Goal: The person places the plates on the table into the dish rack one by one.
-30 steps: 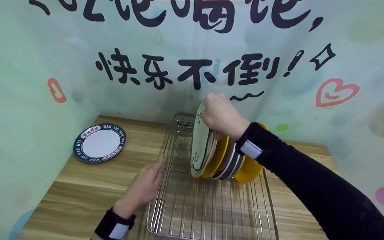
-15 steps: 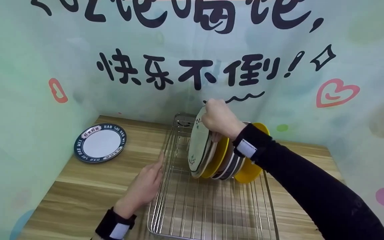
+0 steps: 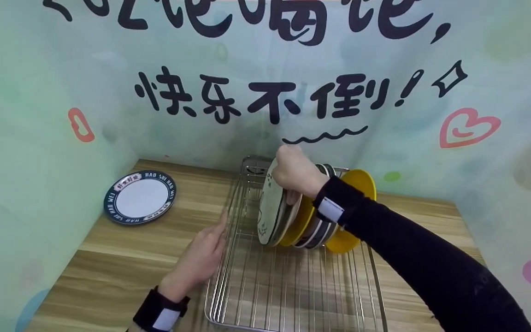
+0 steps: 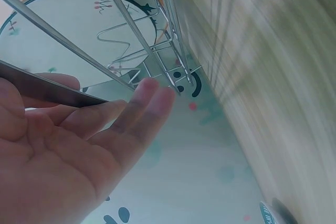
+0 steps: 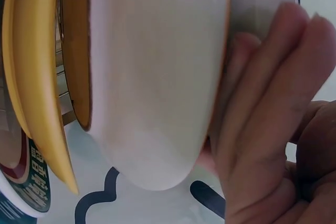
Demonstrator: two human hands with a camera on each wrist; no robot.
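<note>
My right hand (image 3: 295, 169) grips the upper rim of a pale green plate (image 3: 269, 214) with a dark line near its edge and small printed motifs. This plate stands on edge, tilted slightly, in a wire dish rack (image 3: 217, 295), leftmost in a row of plates. In the right wrist view, the fingers (image 5: 262, 98) reach between it and a white plate (image 5: 152, 77). My left hand (image 3: 199, 256) is at the rack's left side. The left wrist view shows a flat metal bar (image 4: 47, 87) held between thumb and fingers, two fingers extended past it.
Yellow plates (image 3: 346, 237) and several dark-rimmed ones stand to the right in the rack. A white plate with a navy lettered rim (image 3: 141, 198) lies flat on the wooden table (image 3: 104, 267) at left. A printed cloth backdrop (image 3: 201, 147) rises close behind the rack.
My right hand has come down and slightly left with the pale green plate, which now sits lower in the rack. My left hand has stayed at the rack's side.
</note>
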